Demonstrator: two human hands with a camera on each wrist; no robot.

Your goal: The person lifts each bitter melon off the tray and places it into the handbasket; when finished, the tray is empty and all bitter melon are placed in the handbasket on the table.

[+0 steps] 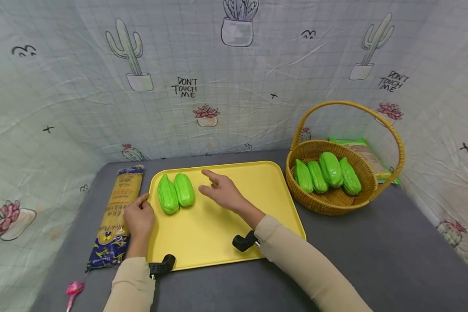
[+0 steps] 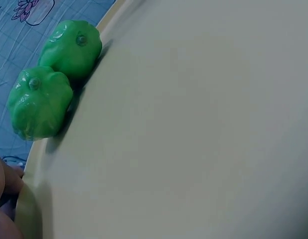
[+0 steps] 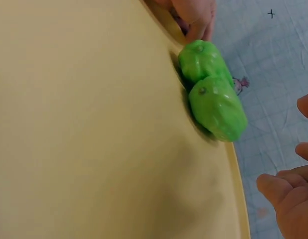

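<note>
Two glossy green, ribbed, gourd-like vegetables (image 1: 168, 194) (image 1: 184, 190) lie side by side in the back left corner of a yellow tray (image 1: 218, 242). My right hand (image 1: 225, 193) hovers over the tray just right of them, its fingers spread and nothing in its grasp; the right wrist view shows its fingers (image 3: 293, 189) apart from the pair. At the tray's left rim is my left hand (image 1: 139, 216), loosely curled, with fingertips right at the edge. In the left wrist view its fingers (image 2: 9, 179) show just outside the rim.
A wicker basket (image 1: 331, 210) with a tall handle stands right of the tray, holding several similar green vegetables (image 1: 330, 170). Behind it is a green-edged packet (image 1: 368, 154). A pasta bag (image 1: 117, 212) lies on the left, with a pink lollipop (image 1: 75, 288) nearer me.
</note>
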